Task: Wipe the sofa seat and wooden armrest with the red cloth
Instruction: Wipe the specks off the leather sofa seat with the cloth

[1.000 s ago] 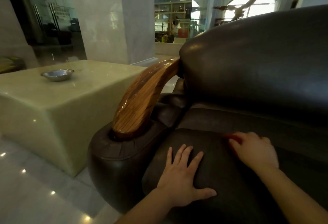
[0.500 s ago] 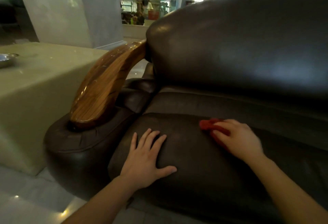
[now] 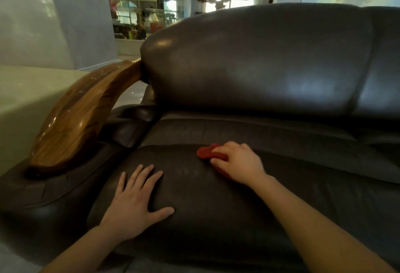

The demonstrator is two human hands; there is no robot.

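The dark brown leather sofa seat [image 3: 207, 218] fills the lower middle of the head view. My right hand [image 3: 238, 164] presses the red cloth [image 3: 207, 153] flat onto the seat near its back edge; most of the cloth is hidden under the palm. My left hand [image 3: 136, 203] lies flat on the seat's front left, fingers spread, holding nothing. The glossy curved wooden armrest [image 3: 80, 112] runs along the left, above the padded leather arm [image 3: 43, 197].
The sofa backrest [image 3: 259, 60] rises behind the seat. A pale stone table [image 3: 23, 99] stands left of the armrest. A grey pillar [image 3: 54, 17] and glass shelving [image 3: 138, 6] lie beyond.
The view has swung right, so the table and its metal dish slid out to the left. My right hand with the red cloth has shifted slightly left on the seat. The left hand stays planted.
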